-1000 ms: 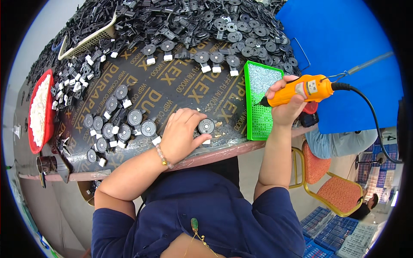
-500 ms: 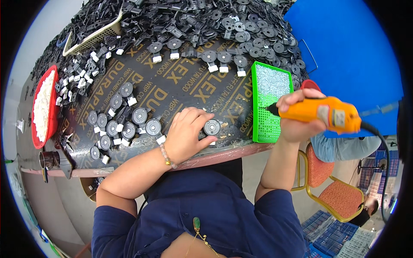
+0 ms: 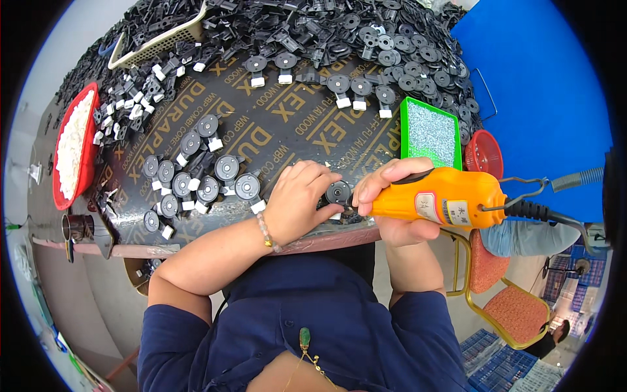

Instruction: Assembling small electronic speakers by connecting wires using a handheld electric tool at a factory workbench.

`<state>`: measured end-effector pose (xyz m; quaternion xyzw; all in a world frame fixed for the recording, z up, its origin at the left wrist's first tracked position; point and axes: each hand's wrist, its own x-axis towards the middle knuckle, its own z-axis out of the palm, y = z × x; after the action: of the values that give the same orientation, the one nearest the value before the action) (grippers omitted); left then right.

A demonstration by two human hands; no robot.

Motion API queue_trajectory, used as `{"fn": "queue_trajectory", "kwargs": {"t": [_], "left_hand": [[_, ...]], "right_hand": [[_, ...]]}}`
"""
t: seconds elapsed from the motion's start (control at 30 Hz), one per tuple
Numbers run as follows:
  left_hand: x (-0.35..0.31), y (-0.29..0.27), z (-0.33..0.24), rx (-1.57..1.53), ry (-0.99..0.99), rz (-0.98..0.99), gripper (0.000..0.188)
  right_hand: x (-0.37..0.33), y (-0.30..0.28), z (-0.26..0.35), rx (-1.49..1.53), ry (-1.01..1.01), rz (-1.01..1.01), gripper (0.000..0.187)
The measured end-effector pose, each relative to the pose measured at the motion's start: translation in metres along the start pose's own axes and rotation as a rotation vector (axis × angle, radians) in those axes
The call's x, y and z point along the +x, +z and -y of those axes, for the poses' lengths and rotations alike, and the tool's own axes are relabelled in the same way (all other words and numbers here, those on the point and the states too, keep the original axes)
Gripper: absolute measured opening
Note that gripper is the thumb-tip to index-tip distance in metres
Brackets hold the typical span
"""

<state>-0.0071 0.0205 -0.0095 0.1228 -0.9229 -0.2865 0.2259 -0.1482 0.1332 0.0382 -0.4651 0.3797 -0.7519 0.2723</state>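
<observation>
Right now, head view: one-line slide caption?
Right-hand grip on an orange corded power tool, its nose toward a round black part at the left-hand grip; green tray beyond.

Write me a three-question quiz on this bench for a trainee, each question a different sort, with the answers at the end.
1. Which hand holds the orange power tool?

2. True or false: the green tray is farther to the right than the red tray of white pieces.

3. What is between the thumb and forefinger of the left hand?
A. a metal chair leg
B. a round black part
C. a blue crate

Key: 1. The right hand. 2. True. 3. B.
</observation>
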Motion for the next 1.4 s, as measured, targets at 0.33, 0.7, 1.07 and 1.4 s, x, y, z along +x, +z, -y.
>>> {"fn": "queue_trajectory", "kwargs": {"t": [0.33,0.7,1.07,1.4], "left_hand": [[-0.001,-0.001,0.0,0.015,-0.003,0.028,0.049],[0.006,-0.099,0.023,0.653,-0.083,0.258,0.043],[0.113,-0.11,0.17,0.458,-0.079,-0.161,0.027],[0.103,-0.116,0.148,0.325,-0.325,0.203,0.052]], "right_hand": [[0.0,0.013,0.001,-0.097,0.11,0.067,0.084],[0.018,-0.02,0.037,0.234,-0.244,0.058,0.085],[0.012,-0.051,0.038,0.004,-0.261,-0.059,0.082],[0.006,-0.106,0.044,-0.262,-0.196,-0.356,0.08]]}}
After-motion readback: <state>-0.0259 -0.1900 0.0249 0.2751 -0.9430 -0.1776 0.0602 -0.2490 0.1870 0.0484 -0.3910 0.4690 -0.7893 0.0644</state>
